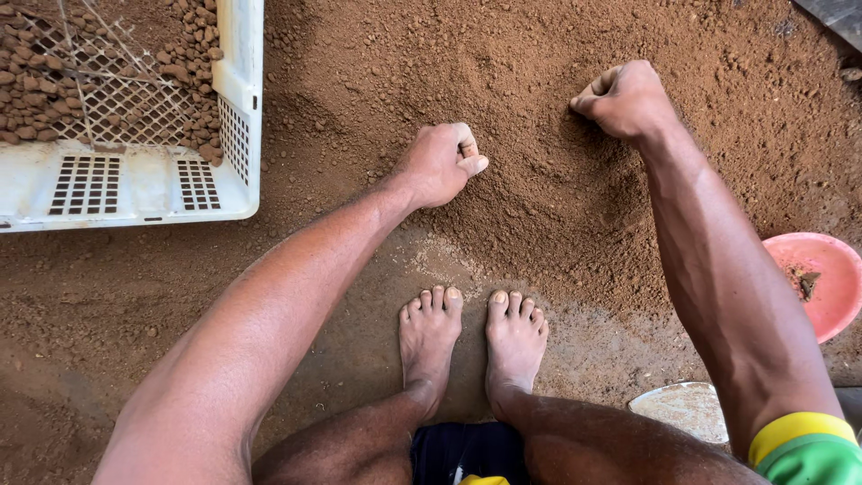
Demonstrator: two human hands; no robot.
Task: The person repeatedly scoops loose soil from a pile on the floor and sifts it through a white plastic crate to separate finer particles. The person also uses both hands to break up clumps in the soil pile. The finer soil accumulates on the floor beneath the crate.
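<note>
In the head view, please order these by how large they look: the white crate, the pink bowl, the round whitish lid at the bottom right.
1. white crate, clearly largest, though cut off by the frame.
2. pink bowl and whitish lid: both partly hidden, so unsure.

Bright, even daylight, soft shadows beneath both forearms, sharp focus throughout, slight wide-angle stretching at the edges.

Dry, crumbly reddish-brown soil (pixel 539 207) is covering the floor, looking matt and grainy. The white crate (pixel 135 184) is showing smooth, perforated plastic, dusted with earth. The pink basin (pixel 831 274) is looking like smooth plastic with a slight sheen.
</note>
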